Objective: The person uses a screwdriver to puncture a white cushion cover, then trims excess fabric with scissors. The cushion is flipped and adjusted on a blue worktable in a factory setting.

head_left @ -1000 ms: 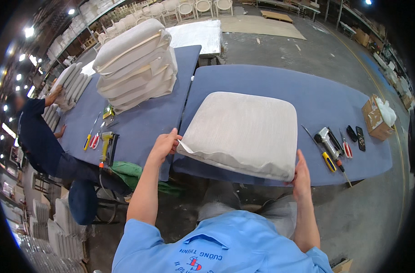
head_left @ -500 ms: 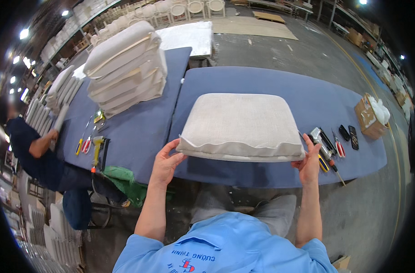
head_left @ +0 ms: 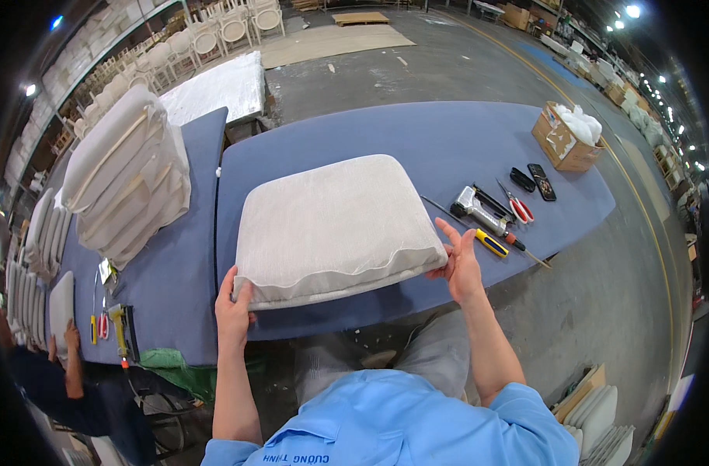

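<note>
Cushion corners suited us: our left hand [head_left: 231, 309] pinched the soft, light off-white fabric seat cushion [head_left: 335, 225]; our right hand [head_left: 461, 264] braced open-fingered.

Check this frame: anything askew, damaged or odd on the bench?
Only the cushion's front edge stands out: its fabric runs wavy and loose between the left hand and right hand, not flat. The tools lie in order and the cushion stack leans slightly.
</note>
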Demonstrator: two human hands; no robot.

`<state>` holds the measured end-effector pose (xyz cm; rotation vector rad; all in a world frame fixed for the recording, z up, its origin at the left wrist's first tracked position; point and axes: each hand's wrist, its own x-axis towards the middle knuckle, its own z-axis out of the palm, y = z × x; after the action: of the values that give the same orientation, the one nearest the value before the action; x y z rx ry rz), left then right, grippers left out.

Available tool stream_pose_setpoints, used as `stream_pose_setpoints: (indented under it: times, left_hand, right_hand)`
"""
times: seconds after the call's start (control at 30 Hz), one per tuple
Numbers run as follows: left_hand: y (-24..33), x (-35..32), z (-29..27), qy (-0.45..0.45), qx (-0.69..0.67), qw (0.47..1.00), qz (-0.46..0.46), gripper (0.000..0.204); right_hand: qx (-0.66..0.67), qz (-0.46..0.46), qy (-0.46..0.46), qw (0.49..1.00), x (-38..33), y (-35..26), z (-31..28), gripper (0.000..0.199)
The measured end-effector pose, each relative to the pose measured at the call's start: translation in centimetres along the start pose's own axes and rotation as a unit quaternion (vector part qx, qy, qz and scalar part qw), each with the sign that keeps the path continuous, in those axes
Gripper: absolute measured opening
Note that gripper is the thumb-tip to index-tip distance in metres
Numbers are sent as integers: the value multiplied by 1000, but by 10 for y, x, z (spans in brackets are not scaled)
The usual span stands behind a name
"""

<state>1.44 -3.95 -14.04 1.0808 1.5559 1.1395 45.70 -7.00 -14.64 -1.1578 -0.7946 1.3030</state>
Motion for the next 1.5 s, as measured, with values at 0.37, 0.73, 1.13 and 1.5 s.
stream_pose_setpoints:
  times: [0.37, 0.73, 1.13, 1.5]
  left_hand:
    - [-36, 25, -60, 30, 0, 994, -108, 59]
    - [-30, 45, 1, -72, -27, 982, -174, 71]
    - [-20, 4, 49, -94, -120, 987, -55, 56]
    - [65, 170, 293, -189, -197, 962, 2, 42]
  right_hand:
    - [-111, 82, 162, 977, -12, 39, -73, 65]
    - [-230, 154, 54, 959, 26, 26, -11, 71]
    - [-74, -46, 115, 990, 15, 23, -71, 54]
    - [-112, -131, 182, 968, 170, -104, -208, 49]
